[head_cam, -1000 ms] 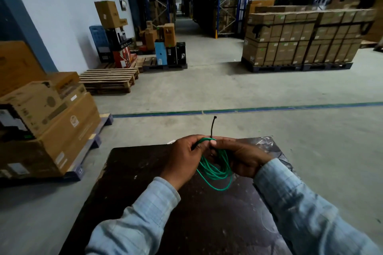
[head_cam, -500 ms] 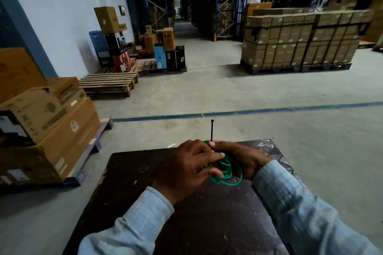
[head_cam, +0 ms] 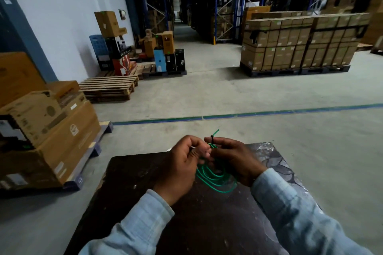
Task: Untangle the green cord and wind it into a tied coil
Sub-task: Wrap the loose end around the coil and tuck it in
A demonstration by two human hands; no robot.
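Note:
The green cord (head_cam: 215, 178) hangs as a loose coil of several loops between my hands, just above the dark table (head_cam: 145, 174). My right hand (head_cam: 234, 161) pinches the top of the coil, where a small black tie (head_cam: 212, 138) wraps the strands and a short green end sticks up. My left hand (head_cam: 182, 163) is curled close beside it, fingertips pinching at the bunched strands. The part of the coil inside both hands is hidden.
Crumpled clear plastic (head_cam: 267, 157) lies on the table's far right corner. Stacked cardboard boxes (head_cam: 51, 130) on a pallet stand to the left. Wooden pallets (head_cam: 109, 89) and a large pallet of boxes (head_cam: 300, 45) stand farther off across the concrete floor.
The long black tie tail that stood up above my hands is gone; only a short black knot and a green end show now. My left hand has shifted off the coil's front, uncovering the loops.

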